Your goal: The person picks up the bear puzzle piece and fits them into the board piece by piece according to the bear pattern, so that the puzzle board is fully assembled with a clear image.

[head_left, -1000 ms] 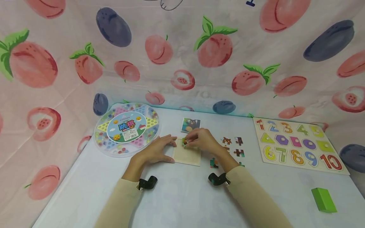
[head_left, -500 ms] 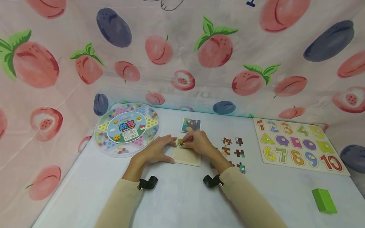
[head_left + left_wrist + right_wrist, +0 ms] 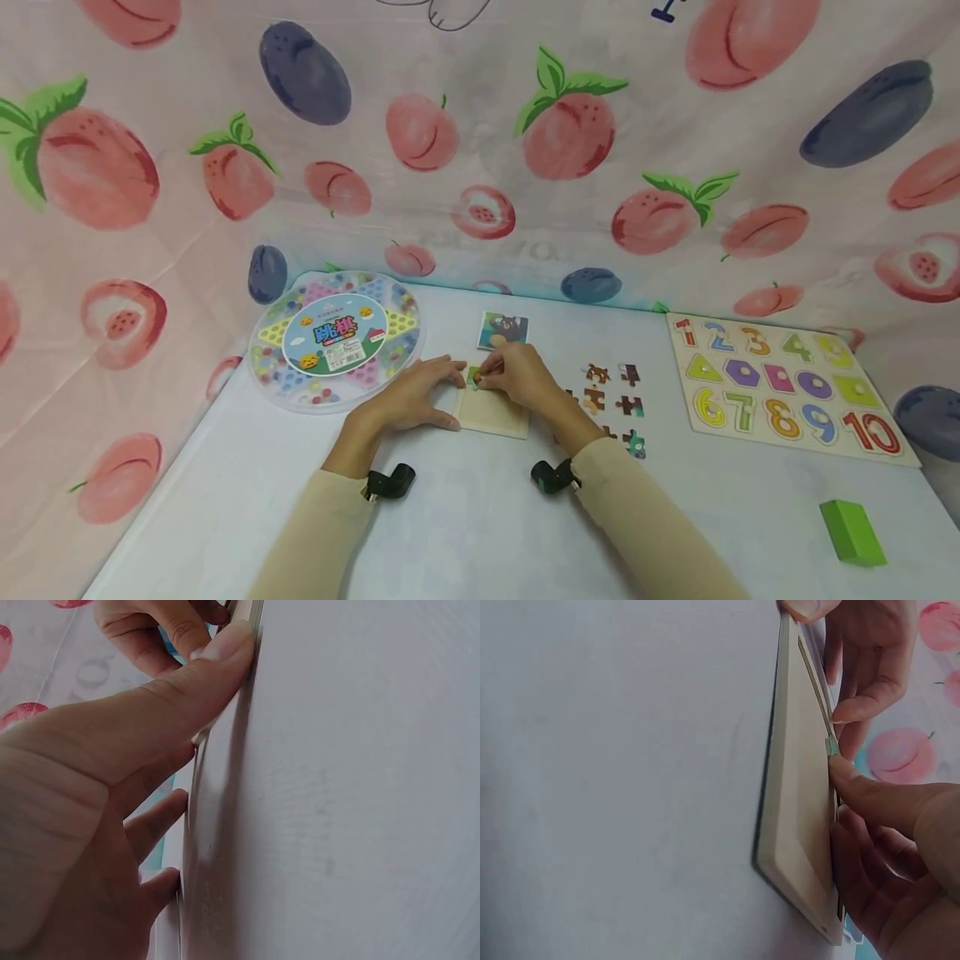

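A pale wooden puzzle tray (image 3: 491, 414) lies flat on the white table. My left hand (image 3: 411, 393) rests along its left side, thumb touching the near corner and fingers spread toward the far corner. In the left wrist view that thumb (image 3: 217, 664) is nearly straight against the tray's edge. With thumb and fingers, my right hand (image 3: 521, 379) pinches a green-and-brown jigsaw piece (image 3: 473, 377) at the tray's far left corner. The right wrist view shows only a green sliver of the piece (image 3: 833, 747) beside the thumb. Whether it lies fully flat I cannot tell.
Several loose jigsaw pieces (image 3: 595, 400) lie right of the tray, partly behind my right forearm. A bear picture card (image 3: 498, 327) lies beyond it. A round Chinese checkers set (image 3: 333, 342) is at left, a number-and-shape board (image 3: 780, 379) at right, a green block (image 3: 852, 532) nearer.
My right hand has moved slightly left with the jigsaw piece, bringing it to the tray's far left corner, and then stayed about there. The left hand has kept its place.
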Motion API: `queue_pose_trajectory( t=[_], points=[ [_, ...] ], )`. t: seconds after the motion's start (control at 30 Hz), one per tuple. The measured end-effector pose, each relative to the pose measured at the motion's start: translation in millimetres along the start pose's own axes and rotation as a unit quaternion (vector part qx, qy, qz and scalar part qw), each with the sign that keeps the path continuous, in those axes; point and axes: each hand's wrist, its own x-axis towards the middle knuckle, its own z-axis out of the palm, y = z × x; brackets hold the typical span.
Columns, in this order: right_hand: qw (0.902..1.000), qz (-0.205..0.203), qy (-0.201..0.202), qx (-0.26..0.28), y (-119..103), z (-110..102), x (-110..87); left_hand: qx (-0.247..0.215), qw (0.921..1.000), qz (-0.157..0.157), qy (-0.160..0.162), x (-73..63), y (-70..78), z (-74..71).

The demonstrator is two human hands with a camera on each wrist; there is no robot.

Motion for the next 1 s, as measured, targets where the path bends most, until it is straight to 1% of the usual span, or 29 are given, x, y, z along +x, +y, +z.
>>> queue_pose_trajectory(
  t=[0.23, 0.4, 0.57, 0.77, 1.0],
  points=[
    [0.9997, -0.004, -0.008, -0.023, 0.4, -1.2, -2.1, 0.0, 1.0, 0.001, 0.002, 1.4, 1.0, 1.9],
    [0.9996, -0.006, -0.005, -0.026, -0.1, -0.8, -2.7, -0.004, 1.0, 0.001, -0.007, 0.3, 2.3, 2.2],
    [0.9998, -0.01, 0.002, -0.018, 0.6, -0.1, -3.2, 0.019, 0.9994, 0.013, -0.026, -2.0, 4.0, -0.1],
    [0.9999, -0.002, 0.012, -0.001, 3.8, -0.7, -5.4, 0.053, 0.9971, 0.013, -0.053, -2.0, 3.8, -2.0],
    [0.9997, -0.008, 0.021, 0.012, 4.8, -3.0, -8.3, 0.061, 0.9964, 0.013, -0.057, -1.2, 3.4, -1.9]
  ],
)
